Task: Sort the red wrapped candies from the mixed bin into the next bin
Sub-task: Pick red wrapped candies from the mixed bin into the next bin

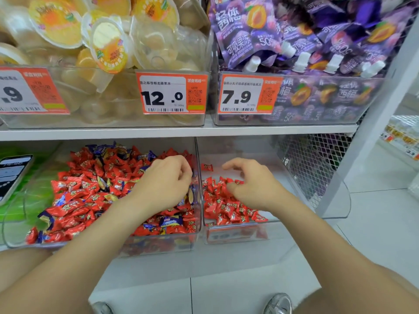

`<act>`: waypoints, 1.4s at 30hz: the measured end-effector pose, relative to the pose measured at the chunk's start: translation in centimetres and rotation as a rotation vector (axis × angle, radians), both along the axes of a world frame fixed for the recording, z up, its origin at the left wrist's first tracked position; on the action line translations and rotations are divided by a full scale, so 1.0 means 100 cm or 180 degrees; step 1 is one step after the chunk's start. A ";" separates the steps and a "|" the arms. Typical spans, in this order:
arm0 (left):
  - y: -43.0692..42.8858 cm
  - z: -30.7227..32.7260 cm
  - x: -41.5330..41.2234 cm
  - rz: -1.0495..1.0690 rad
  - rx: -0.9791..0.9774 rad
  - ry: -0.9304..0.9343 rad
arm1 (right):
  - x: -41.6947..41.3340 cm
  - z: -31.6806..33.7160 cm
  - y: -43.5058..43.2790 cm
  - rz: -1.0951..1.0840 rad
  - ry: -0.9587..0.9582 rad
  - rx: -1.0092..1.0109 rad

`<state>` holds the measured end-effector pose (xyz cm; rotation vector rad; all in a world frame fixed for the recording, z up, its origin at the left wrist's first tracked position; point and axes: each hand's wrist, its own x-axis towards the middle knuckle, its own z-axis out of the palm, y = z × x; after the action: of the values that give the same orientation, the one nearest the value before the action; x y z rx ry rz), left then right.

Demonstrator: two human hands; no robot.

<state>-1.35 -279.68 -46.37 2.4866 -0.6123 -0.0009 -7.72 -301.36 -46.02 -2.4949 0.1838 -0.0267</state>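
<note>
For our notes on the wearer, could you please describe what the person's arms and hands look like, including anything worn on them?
The left arm and right arm are bare to the frame edge, with no sleeves in view. The left hand and right hand are ungloved; no ring, watch or bracelet shows.

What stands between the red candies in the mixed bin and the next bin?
The clear side walls between mixed bin and next bin; red candies must pass over them. Nothing else visible.
</note>
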 end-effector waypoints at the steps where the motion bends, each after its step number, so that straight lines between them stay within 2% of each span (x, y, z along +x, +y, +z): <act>1: 0.006 0.001 0.002 -0.0080 0.0239 0.0005 | -0.002 0.000 0.004 0.0006 -0.0182 -0.0034; 4: 0.023 -0.003 0.010 -0.0589 0.1115 0.0159 | -0.007 -0.001 0.018 0.0076 -0.0485 0.0127; 6: 0.026 -0.010 0.013 -0.0965 0.1406 0.0311 | -0.009 0.004 0.031 0.0202 -0.0564 0.0236; 10: 0.015 -0.026 0.013 -0.1242 0.1418 0.0312 | -0.002 0.006 0.047 0.0226 -0.0704 0.0275; 16: 0.007 -0.034 0.012 -0.1257 0.1933 -0.0303 | 0.009 0.005 0.051 0.0177 -0.0740 0.0195; 24: 0.013 -0.037 0.016 -0.1185 0.1673 -0.0646 | 0.012 0.004 0.049 0.0157 -0.0695 0.0131; 26: 0.022 -0.030 0.022 -0.1034 0.1318 -0.0518 | 0.011 0.004 0.049 0.0141 -0.0742 0.0128; 29: 0.036 -0.015 0.023 -0.0671 0.0212 -0.0151 | 0.011 0.001 0.048 0.0145 -0.0974 0.0204; 31: 0.040 -0.005 0.019 -0.0407 -0.0532 0.0152 | 0.011 0.000 0.051 0.0402 -0.1190 0.0247; 35: 0.036 0.007 0.006 -0.0186 -0.1811 0.1417 | 0.011 -0.001 0.060 0.1075 -0.1435 0.0098; 38: 0.027 0.009 -0.001 -0.0021 -0.2308 0.2076 | 0.010 0.000 0.060 0.0868 -0.1475 0.0122; 42: 0.017 0.010 -0.005 -0.0030 -0.2746 0.2341 | 0.005 0.009 0.050 0.0761 -0.1186 0.0518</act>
<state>-1.81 -277.99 -45.42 1.4844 -0.2177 -0.5165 -7.18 -296.32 -45.15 -2.2845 -0.2573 -0.3590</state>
